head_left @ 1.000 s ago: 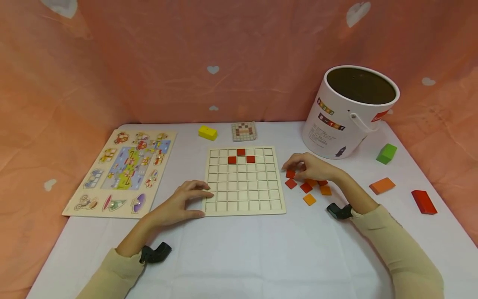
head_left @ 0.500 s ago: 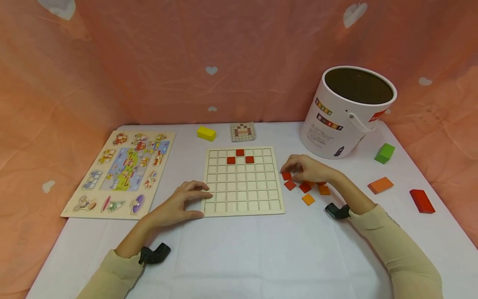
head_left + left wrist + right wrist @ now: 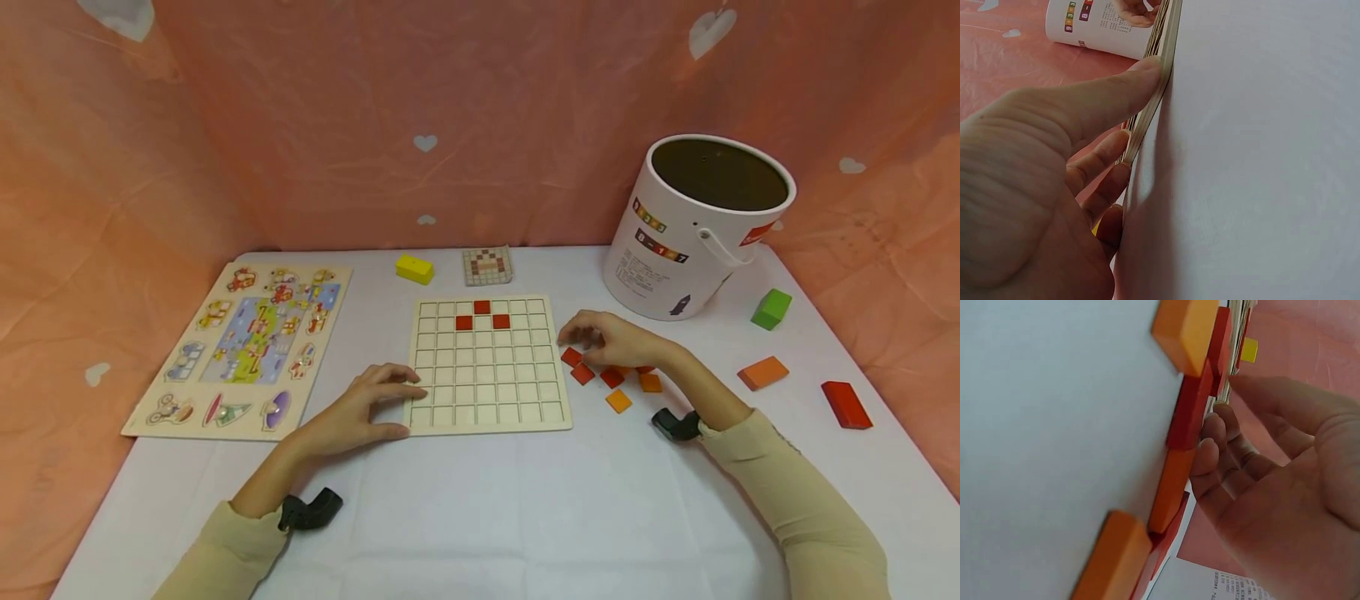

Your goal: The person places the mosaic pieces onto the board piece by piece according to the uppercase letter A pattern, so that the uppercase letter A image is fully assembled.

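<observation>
My left hand (image 3: 360,410) rests at the left edge of a pale wooden grid board (image 3: 486,354), fingers spread and relaxed, fingertips on its rim. In the left wrist view the thumb (image 3: 1141,78) touches the board's edge. Three red tiles, one of them a top-row tile (image 3: 482,307), sit in the grid. Right of the board my right hand (image 3: 618,337) hovers low over loose tiles, fingers loosely bent. A red tile (image 3: 572,357) lies between its thumb and fingertips. Other red tiles (image 3: 582,373) and orange tiles (image 3: 618,402) lie beside and partly under the hand.
A pattern card (image 3: 487,265) and a yellow block (image 3: 416,268) lie behind the board. At left is a picture puzzle board (image 3: 315,400). A white bucket (image 3: 637,271) stands back right, near green (image 3: 772,309), orange (image 3: 763,372) and red blocks (image 3: 847,405).
My right hand has shifted slightly left, and the red tile at its fingertips has slid left and turned on the table. The left hand stays at the board's edge.
</observation>
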`<action>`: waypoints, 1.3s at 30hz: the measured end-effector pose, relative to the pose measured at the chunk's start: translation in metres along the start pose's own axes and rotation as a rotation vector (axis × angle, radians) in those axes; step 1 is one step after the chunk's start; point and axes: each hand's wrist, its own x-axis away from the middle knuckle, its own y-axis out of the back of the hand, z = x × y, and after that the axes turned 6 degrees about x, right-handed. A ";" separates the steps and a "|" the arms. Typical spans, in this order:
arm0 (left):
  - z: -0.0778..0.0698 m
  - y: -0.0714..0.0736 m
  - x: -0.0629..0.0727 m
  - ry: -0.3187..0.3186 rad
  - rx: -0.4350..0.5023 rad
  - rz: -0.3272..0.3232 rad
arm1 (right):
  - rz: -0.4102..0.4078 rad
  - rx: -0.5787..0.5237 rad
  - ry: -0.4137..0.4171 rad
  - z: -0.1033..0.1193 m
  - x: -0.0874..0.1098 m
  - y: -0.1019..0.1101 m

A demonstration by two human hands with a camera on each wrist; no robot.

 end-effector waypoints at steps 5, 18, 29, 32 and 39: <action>0.000 0.000 0.000 -0.002 0.003 0.000 | 0.017 -0.005 -0.003 0.004 -0.001 0.000; 0.001 0.000 0.000 -0.017 -0.007 -0.001 | 0.026 0.020 -0.044 0.004 -0.001 -0.001; -0.001 -0.001 0.000 -0.012 -0.013 0.000 | 0.067 0.019 -0.033 0.004 -0.001 0.000; -0.001 -0.001 0.000 -0.014 -0.012 0.000 | 0.074 -0.025 -0.014 0.007 -0.004 0.002; 0.000 0.000 0.001 -0.007 -0.004 -0.001 | 0.015 -0.128 0.091 0.029 -0.039 0.006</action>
